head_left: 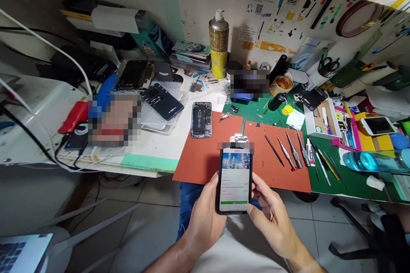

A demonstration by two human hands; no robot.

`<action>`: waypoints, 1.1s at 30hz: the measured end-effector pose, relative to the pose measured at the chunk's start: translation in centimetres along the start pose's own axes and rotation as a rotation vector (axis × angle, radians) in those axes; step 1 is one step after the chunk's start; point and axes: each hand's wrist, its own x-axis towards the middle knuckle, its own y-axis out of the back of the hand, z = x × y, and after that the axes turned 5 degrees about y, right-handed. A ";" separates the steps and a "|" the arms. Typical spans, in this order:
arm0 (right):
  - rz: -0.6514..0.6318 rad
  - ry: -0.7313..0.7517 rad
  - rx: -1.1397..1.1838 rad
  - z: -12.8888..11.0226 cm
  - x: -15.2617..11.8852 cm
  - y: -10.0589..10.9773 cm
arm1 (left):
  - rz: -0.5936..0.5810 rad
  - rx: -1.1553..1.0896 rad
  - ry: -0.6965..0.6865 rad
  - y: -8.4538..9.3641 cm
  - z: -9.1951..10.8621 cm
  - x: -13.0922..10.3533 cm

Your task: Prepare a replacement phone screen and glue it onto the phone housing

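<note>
Left hand and right hand grip a lit smartphone from either side, below the counter edge; screen faces up, snowy-tree picture at top, green bar near bottom; opened phone body lies face-down beyond on the counter, just beside the orange mat; row of screwdrivers right of the held phone; spray can upright at the wall.

A gold and yellow spray can stands at the back of the cluttered surface. An opened phone body with its battery showing lies beside two red-brown mats, and several slim metal screwdrivers lie in a row across the right one, near a clear blue plastic bottle lying on its side
</note>
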 end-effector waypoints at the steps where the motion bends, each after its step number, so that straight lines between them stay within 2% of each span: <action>1: -0.001 -0.001 -0.007 0.0 0.0 0.0 | 0.001 -0.003 0.000 0.0 0.0 0.0; 13: 0.015 0.039 -0.063 0.0 0.0 -0.2 | 0.046 -0.022 0.032 0.2 0.0 0.1; 20: 0.029 0.065 -0.100 0.1 -0.1 -0.1 | 0.031 -0.009 0.039 -0.1 0.1 0.1; 33: 0.000 0.040 -0.080 -0.5 0.1 -0.1 | 0.088 -0.040 0.027 -0.1 0.1 0.2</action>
